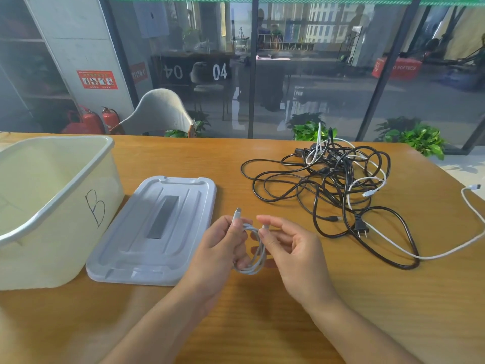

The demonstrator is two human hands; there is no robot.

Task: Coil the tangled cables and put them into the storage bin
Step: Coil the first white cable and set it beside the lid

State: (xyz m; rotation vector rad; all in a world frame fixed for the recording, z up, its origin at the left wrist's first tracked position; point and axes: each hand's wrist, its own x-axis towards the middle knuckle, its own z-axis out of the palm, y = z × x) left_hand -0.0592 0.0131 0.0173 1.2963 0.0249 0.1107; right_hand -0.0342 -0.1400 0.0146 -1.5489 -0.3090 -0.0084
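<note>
Left hand (223, 243) grasping white coil (256, 254); right hand (291, 248) pinching its end. Tangle (336, 185) at 1 o'clock, bin (52, 200) at 9.

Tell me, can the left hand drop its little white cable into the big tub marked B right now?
Probably yes. The left hand grips the coiled white cable, and the storage bin stands open on that same side. Its lid lies flat on the table between them, so nothing tall blocks the way.
</note>
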